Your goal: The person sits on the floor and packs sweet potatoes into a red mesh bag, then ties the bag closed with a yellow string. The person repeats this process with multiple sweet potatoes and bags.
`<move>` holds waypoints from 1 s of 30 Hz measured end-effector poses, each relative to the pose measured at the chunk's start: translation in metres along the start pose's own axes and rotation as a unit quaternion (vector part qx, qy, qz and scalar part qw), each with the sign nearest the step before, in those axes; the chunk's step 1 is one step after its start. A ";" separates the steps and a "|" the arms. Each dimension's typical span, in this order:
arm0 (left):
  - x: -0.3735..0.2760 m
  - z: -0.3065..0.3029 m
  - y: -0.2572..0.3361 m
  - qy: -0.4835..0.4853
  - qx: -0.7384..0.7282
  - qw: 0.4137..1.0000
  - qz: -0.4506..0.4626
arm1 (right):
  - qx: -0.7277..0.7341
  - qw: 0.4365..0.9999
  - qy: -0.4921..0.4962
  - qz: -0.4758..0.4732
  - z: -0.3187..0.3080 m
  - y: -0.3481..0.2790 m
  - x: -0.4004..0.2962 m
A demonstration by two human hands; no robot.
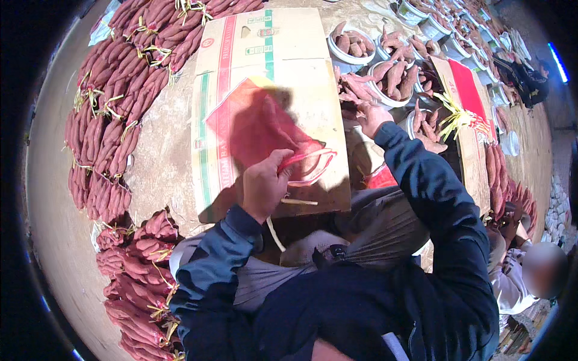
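Observation:
My left hand point(264, 182) grips the rim of a red mesh bag point(266, 126), whose mouth gapes toward the right. Most of the bag lies flat over a printed cardboard sheet point(302, 40) in front of me, and it looks nearly empty. Off the cardboard's right edge, my right hand point(375, 119) reaches to a heap of loose sweet potatoes point(354, 88). Its fingertips are partly hidden, so whether it grasps one is unclear. Just beyond that hand stands a white bucket point(392, 99) filled with sweet potatoes.
Filled red mesh bags point(122, 67) tied with yellow strips line the left side. More buckets of sweet potatoes point(352, 45) stand at the upper right. A bundle of yellow ties point(451, 115) rests on another cardboard piece point(472, 162). A person point(519, 280) sits at the lower right.

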State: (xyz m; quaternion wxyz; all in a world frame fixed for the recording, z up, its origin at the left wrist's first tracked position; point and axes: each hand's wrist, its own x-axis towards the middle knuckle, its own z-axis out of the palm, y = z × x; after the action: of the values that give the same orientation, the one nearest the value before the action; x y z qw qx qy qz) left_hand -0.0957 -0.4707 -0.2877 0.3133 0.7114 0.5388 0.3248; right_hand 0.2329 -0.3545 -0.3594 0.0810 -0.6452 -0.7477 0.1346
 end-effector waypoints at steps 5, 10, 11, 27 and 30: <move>0.002 0.000 0.008 -0.049 0.053 0.997 0.030 | -0.120 0.989 -0.029 0.087 0.058 0.058 0.029; 0.010 0.012 -0.001 -0.045 0.016 0.997 0.062 | -0.156 0.985 -0.009 0.070 0.093 0.086 0.044; 0.012 0.013 -0.003 -0.044 0.021 0.997 0.063 | -0.139 0.989 -0.005 0.058 0.094 0.090 0.042; 0.020 0.010 -0.002 -0.014 -0.078 0.996 -0.032 | -0.010 0.986 0.132 0.097 0.087 0.097 0.082; 0.019 0.009 -0.002 -0.019 -0.089 0.994 -0.052 | 0.026 0.986 0.134 0.092 0.089 0.102 0.081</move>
State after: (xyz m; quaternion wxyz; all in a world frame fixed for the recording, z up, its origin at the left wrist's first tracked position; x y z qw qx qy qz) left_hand -0.0854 -0.4527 -0.2926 0.4021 0.6577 0.5380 0.3409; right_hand 0.2906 -0.2694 -0.4794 0.1840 -0.7209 -0.6642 0.0731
